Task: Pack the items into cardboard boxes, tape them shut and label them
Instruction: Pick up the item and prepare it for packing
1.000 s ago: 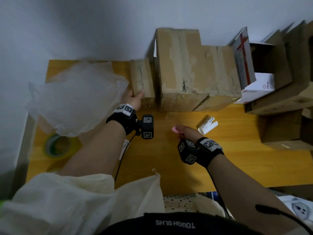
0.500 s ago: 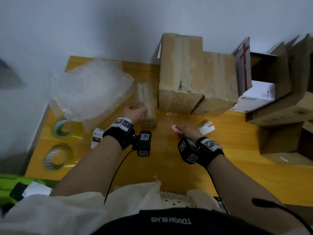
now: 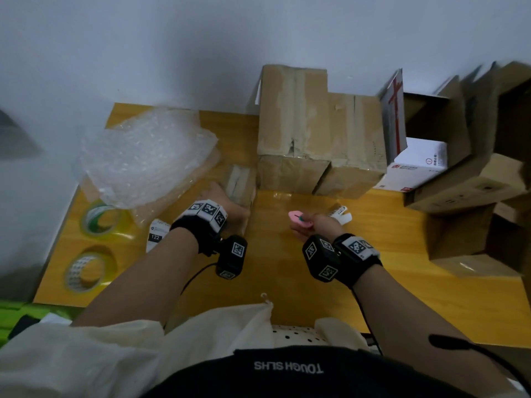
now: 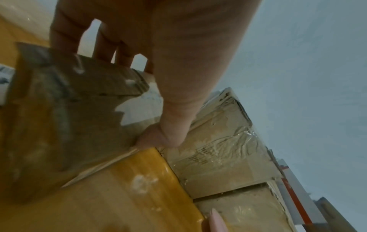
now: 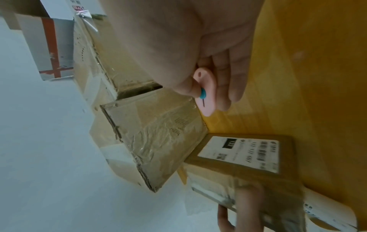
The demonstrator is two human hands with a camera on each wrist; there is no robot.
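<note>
A small taped cardboard box (image 3: 240,183) stands on the yellow table (image 3: 287,271), left of two large taped boxes (image 3: 319,130). My left hand (image 3: 221,199) grips it, fingers over its top and thumb at its near edge (image 4: 158,138). In the right wrist view the small box (image 5: 248,157) carries a white shipping label (image 5: 240,151) on its side. My right hand (image 3: 313,225) holds a pink box cutter (image 3: 300,219) with a teal slider (image 5: 203,94), thumb on the slider, a little above the table.
Bubble wrap (image 3: 146,156) lies at the back left. Two tape rolls (image 3: 100,218) (image 3: 84,272) sit near the left edge, a label sheet (image 3: 156,234) beside them. A label roll (image 3: 340,215) lies past my right hand. Open boxes (image 3: 459,168) crowd the right side.
My left hand has drawn the small box nearer along the table, away from the bubble wrap. My right hand holds the cutter in about the same place. The head view shifted.
</note>
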